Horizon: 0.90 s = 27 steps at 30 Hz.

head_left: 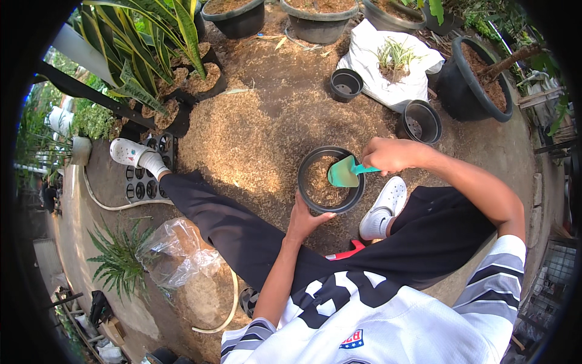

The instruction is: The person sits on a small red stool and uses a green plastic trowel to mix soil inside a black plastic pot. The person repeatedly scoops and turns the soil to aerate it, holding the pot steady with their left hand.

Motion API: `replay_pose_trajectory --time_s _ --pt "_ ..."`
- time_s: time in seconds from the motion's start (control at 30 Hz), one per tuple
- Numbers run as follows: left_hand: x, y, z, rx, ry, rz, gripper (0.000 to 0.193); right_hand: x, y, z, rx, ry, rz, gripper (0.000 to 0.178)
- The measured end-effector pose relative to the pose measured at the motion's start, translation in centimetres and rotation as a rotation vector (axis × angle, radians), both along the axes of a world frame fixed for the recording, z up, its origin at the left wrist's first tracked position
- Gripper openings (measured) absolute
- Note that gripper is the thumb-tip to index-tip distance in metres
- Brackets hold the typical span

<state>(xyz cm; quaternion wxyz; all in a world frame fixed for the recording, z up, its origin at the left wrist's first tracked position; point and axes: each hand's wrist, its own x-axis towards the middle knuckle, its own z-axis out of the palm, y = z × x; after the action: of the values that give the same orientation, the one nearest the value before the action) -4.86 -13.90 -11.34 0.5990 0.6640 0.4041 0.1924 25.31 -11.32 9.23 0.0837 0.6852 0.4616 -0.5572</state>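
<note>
A black plastic pot (310,202) partly filled with brown husk stands on the ground between my legs. My left hand (305,219) grips its near rim. My right hand (389,153) is closed around the handle of a small teal trowel (344,173), whose blade hangs over the pot's opening, on its right side. A wide heap of loose brown husk (242,139) spreads over the ground just beyond and left of the pot.
Two empty black pots (346,84) (419,121) stand behind, beside a white sack (376,67) holding a small plant. Larger filled pots line the back. Striped-leaf plants (145,42) at left, a clear plastic bag (176,252) and hose near my left leg.
</note>
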Motion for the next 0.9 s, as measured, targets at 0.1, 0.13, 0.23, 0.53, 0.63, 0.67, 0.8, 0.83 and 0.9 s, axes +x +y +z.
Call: replay_pose_trajectory --time_s 0.1,0.13,0.23,0.53,0.63,0.67,0.8,0.83,0.9 --pt "0.0 0.1 -0.3 -0.012 -0.021 0.001 0.123 -0.6 -0.5 -1.3 0.002 0.007 -0.001 0.036" --pt "0.0 0.0 -0.4 -0.001 -0.018 0.0 0.123 -0.7 -0.6 -1.7 0.003 0.032 0.007 0.038" --pt "0.0 0.0 -0.5 0.055 0.001 -0.003 0.125 -0.9 -1.3 -3.1 0.088 0.136 -0.115 0.031" --pt "-0.1 0.1 -1.2 0.114 0.012 -0.017 0.128 -0.7 -0.3 0.0 -0.059 0.284 -0.288 0.033" --pt "-0.3 0.1 -1.1 0.111 0.03 -0.017 0.128 0.0 0.4 2.8 -0.055 0.348 -0.272 0.035" --pt "-0.3 0.1 -1.2 0.108 0.029 -0.019 0.128 -0.1 0.7 4.4 -0.03 0.333 -0.247 0.038" --pt "-0.2 0.1 -1.8 0.142 -0.001 -0.008 0.129 1.0 0.7 6.6 0.019 0.373 -0.222 0.041" --pt "-0.2 0.0 -1.9 0.134 0.003 -0.011 0.129 0.9 0.8 6.3 0.028 0.33 -0.195 0.04" --pt "-0.2 0.2 -1.8 0.118 0.013 -0.028 0.13 0.8 0.6 5.7 0.047 0.245 -0.152 0.039"
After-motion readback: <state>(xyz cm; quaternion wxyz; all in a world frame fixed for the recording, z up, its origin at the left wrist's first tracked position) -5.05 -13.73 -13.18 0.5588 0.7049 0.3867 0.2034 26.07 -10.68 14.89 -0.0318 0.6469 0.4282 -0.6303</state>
